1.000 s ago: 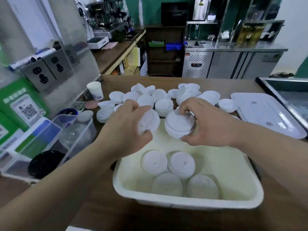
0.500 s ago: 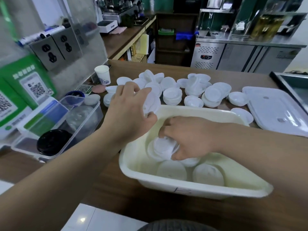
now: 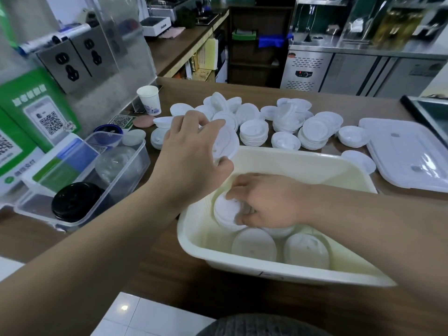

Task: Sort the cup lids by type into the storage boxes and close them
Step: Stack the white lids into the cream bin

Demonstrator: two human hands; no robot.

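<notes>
Inside the box (image 3: 303, 162), the right hand (image 3: 269, 202) covers much of the stack (image 3: 225, 212) it grips. Its fingers (image 3: 242, 185) blur where they meet the stack, so the lids there cannot be counted. Just behind the box's left corner, the left hand (image 3: 191, 161) hides the near part of the lid (image 3: 226, 141) it pinches. Right of the box, the flat cover (image 3: 407, 151) runs off the frame's edge. Left of the box, a dark round thing (image 3: 76, 201) in the clear tub (image 3: 138, 163) is smeared by plastic, possibly black lids.

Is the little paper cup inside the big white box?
No, the paper cup stands on the wooden counter, beyond the white box.
</notes>
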